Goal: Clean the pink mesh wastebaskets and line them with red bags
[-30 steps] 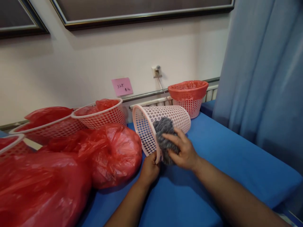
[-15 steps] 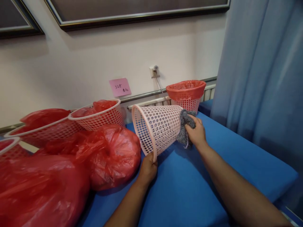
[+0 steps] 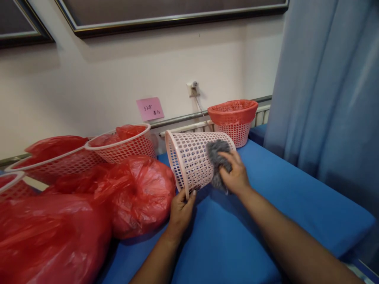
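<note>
The left hand [image 3: 180,211] pinches the pink perforated wastebasket [image 3: 195,156] by its rim [image 3: 184,173]; the right hand [image 3: 237,173] grips a grey cloth [image 3: 216,150]. Hard rubbing could twist the wastebasket loose.

Lone head view, looking forward-down, near held basket [image 3: 196,157], facing wall [image 3: 171,59].

Pale wall [image 3: 177,63], blue curtain [image 3: 319,94], soft indoor light.
Two framed pictures [image 3: 174,11], cut off along the top, hang above a pink handwritten note [image 3: 150,109] and a wall socket [image 3: 193,91]; below run a grey pipe [image 3: 177,120] and a white radiator [image 3: 192,127], with a blue-covered surface [image 3: 296,197] in front.
</note>
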{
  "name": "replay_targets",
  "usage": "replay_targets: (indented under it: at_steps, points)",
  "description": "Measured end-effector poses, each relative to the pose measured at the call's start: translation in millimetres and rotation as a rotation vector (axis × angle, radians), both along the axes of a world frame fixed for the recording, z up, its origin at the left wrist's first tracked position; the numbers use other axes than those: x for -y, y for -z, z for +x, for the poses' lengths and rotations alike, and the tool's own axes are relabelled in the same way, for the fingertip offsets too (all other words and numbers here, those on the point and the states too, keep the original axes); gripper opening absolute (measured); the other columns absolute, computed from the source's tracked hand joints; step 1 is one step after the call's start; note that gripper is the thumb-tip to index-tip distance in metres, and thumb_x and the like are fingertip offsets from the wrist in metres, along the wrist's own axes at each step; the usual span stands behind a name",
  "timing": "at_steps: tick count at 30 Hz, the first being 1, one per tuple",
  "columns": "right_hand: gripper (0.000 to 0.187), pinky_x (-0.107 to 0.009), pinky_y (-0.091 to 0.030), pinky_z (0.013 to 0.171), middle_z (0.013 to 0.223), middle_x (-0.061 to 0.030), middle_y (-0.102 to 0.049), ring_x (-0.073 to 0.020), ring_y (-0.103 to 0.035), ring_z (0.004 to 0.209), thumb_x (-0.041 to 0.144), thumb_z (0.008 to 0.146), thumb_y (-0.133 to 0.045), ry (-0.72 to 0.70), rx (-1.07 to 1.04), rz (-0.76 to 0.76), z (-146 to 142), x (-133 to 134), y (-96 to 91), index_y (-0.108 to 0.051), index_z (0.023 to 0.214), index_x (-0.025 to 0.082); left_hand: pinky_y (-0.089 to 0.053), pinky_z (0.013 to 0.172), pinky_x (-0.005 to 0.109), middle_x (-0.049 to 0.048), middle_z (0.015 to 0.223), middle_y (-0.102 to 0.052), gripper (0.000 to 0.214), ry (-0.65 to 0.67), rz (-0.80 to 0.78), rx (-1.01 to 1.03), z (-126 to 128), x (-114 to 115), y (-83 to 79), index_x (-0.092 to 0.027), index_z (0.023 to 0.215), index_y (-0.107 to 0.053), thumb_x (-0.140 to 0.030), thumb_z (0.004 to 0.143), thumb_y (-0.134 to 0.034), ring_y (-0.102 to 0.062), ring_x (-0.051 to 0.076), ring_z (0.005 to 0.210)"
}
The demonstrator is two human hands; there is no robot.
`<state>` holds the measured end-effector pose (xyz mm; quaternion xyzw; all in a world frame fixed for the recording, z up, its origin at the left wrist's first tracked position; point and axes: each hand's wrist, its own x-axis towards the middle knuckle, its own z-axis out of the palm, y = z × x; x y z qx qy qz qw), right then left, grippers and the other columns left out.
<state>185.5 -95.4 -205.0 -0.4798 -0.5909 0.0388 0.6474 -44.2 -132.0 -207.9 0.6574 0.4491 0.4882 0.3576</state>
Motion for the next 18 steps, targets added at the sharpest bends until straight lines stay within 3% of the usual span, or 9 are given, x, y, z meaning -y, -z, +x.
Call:
replay_targets:
  at_steps: [2, 5, 7, 9, 12, 14, 16, 18]
  points:
    - [0.046, -0.052, -0.047, 0.109, 0.122, -0.0112, -0.065, -0.0291, -0.062, 0.116, 0.023, 0.074, -0.061, 0.164, -0.245, -0.176, 22.4, -23.0, 7.4, -0.069, 0.119, 0.021, -0.054, 0.102, 0.047, 0.0107, 0.114, -0.079, 0.038, 0.012, -0.014, -0.028, 0.2, -2.5, 3.7, -0.014, 0.115, -0.074, -0.038, 0.086, -0.068, -0.071, 0.030, 0.109]
    - [0.051, -0.057, -0.048, 0.107, 0.114, -0.0113, -0.068, -0.0303, -0.064, 0.110, 0.026, 0.071, -0.062, 0.203, -0.426, -0.295, 34.9, -35.9, 11.1, -0.067, 0.121, 0.017, -0.051, 0.106, 0.049, 0.0104, 0.118, -0.077, 0.036, 0.060, 0.010, -0.112, 2.5, -4.3, 10.2, -0.015, 0.118, -0.073, -0.029, 0.086, -0.064, -0.070, 0.030, 0.112]
    - [0.051, -0.056, -0.045, 0.110, 0.124, -0.0119, -0.064, -0.0302, -0.061, 0.120, 0.026, 0.075, -0.061, 0.150, -0.308, -0.167, 21.2, -22.5, 6.6, -0.065, 0.126, 0.020, -0.050, 0.107, 0.049, 0.0100, 0.120, -0.076, 0.035, 0.082, 0.051, -0.169, 4.3, -4.4, 13.9, -0.016, 0.117, -0.073, -0.024, 0.085, -0.062, -0.069, 0.030, 0.114]
    - [0.052, -0.052, -0.044, 0.114, 0.138, -0.0113, -0.055, -0.0295, -0.054, 0.131, 0.023, 0.080, -0.061, 0.025, -0.054, 0.031, -5.0, 4.7, -0.8, -0.062, 0.132, 0.025, -0.050, 0.107, 0.048, 0.0093, 0.119, -0.076, 0.034, 0.107, 0.092, -0.207, 5.4, -3.8, 15.9, -0.018, 0.114, -0.073, -0.020, 0.083, -0.062, -0.068, 0.030, 0.113]
    - [0.063, -0.047, -0.051, 0.108, 0.147, -0.0097, -0.044, -0.0290, -0.055, 0.130, 0.018, 0.079, -0.063, -0.252, 0.254, 0.233, -42.5, 46.4, -9.6, -0.056, 0.140, 0.031, -0.055, 0.098, 0.043, 0.0075, 0.110, -0.078, 0.028, 0.169, 0.075, -0.180, 5.3, -0.8, 14.6, -0.018, 0.108, -0.075, -0.021, 0.081, -0.065, -0.071, 0.029, 0.102]
    - [0.064, -0.045, -0.055, 0.103, 0.146, -0.0095, -0.043, -0.0282, -0.058, 0.127, 0.018, 0.078, -0.063, -0.339, 0.328, 0.293, -53.1, 57.9, -10.7, -0.055, 0.140, 0.032, -0.060, 0.086, 0.040, 0.0064, 0.101, -0.079, 0.026, 0.166, 0.040, -0.117, 4.8, 1.9, 11.7, -0.018, 0.104, -0.075, -0.027, 0.081, -0.068, -0.073, 0.028, 0.090]
    - [0.059, -0.044, -0.055, 0.103, 0.143, -0.0090, -0.046, -0.0273, -0.058, 0.126, 0.018, 0.079, -0.062, -0.295, 0.314, 0.270, -48.8, 51.0, -7.8, -0.057, 0.136, 0.031, -0.060, 0.084, 0.039, 0.0069, 0.100, -0.080, 0.028, 0.105, 0.037, -0.053, 4.6, 3.7, 8.9, -0.017, 0.106, -0.075, -0.033, 0.084, -0.067, -0.073, 0.028, 0.089]
    - [0.050, -0.046, -0.051, 0.107, 0.139, -0.0088, -0.051, -0.0271, -0.056, 0.128, 0.019, 0.080, -0.059, -0.136, 0.198, 0.189, -31.6, 29.4, -2.1, -0.062, 0.129, 0.030, -0.058, 0.093, 0.042, 0.0092, 0.109, -0.079, 0.033, 0.059, 0.040, -0.015, 4.9, 3.4, 8.0, -0.015, 0.111, -0.075, -0.035, 0.088, -0.064, -0.073, 0.029, 0.100]
